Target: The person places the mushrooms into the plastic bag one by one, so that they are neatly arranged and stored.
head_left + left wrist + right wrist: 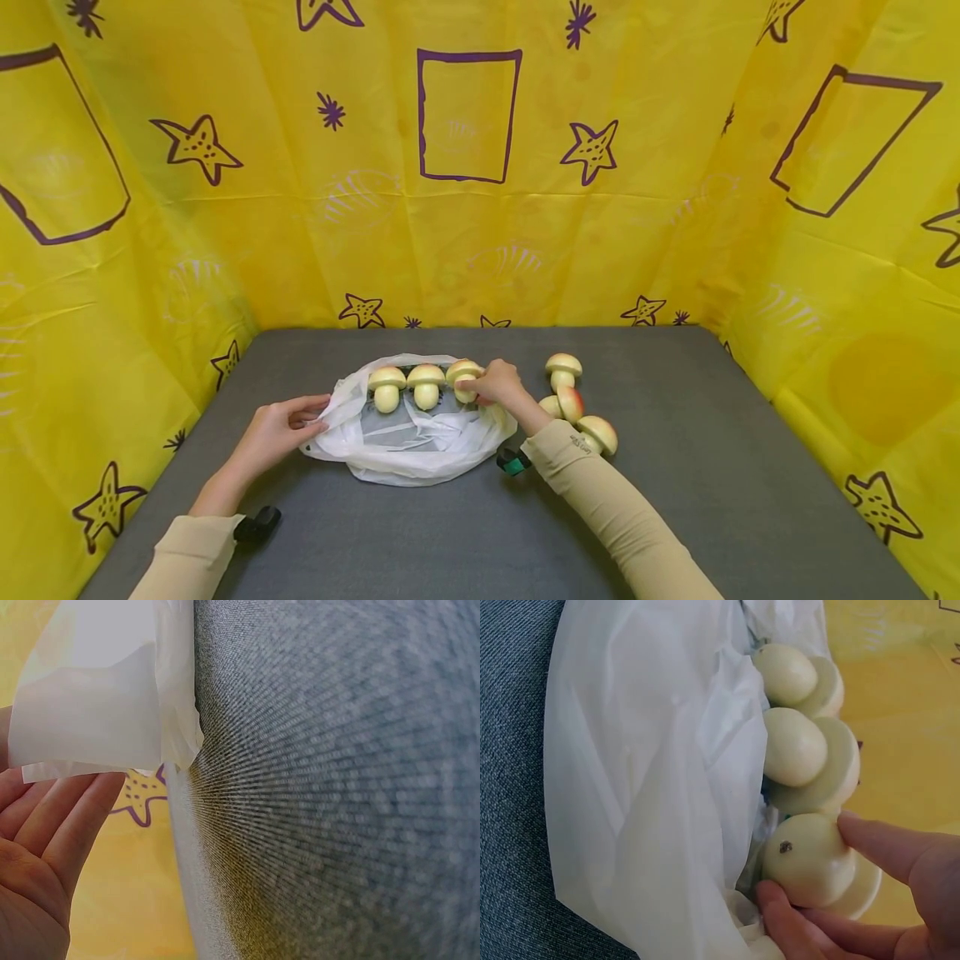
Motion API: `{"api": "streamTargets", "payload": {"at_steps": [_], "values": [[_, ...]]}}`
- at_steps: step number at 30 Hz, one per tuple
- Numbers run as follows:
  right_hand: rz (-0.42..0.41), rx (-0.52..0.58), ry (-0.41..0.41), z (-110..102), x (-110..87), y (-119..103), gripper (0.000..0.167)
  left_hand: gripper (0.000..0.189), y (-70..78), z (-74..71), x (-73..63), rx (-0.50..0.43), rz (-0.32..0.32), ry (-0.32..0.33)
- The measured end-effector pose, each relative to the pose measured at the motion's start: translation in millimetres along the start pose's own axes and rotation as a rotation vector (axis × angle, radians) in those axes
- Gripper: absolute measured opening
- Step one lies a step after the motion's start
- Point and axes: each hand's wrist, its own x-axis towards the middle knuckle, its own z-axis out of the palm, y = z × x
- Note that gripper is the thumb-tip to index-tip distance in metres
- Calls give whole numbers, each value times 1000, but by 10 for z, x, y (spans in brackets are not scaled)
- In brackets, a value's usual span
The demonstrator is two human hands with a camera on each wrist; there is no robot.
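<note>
A white plastic bag lies spread with its mouth facing up. My left hand pinches the bag's left edge between thumb and fingers; in the left wrist view a flap of the bag hides part of the fingers. Along the far side inside the bag is a row of toy mushrooms: a left one, a middle one and a right one. My right hand grips the right mushroom. Thumb and fingers sit around its stem in the right wrist view.
To the right of the bag, more toy mushrooms lie on the dark grey table: a far one, a tipped one and a near one beside the right sleeve. A yellow patterned curtain encloses the table's back and sides.
</note>
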Motion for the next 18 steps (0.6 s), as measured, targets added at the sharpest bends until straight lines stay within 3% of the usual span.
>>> {"api": "streamTargets", "payload": {"at_steps": [9, 18], "values": [[-13, -12, -26, 12, 4, 16, 45, 41, -10, 6, -2, 3, 6, 3], [-19, 60, -38, 39, 1, 26, 41, 43, -11, 11, 0, -4, -2, -2]]}}
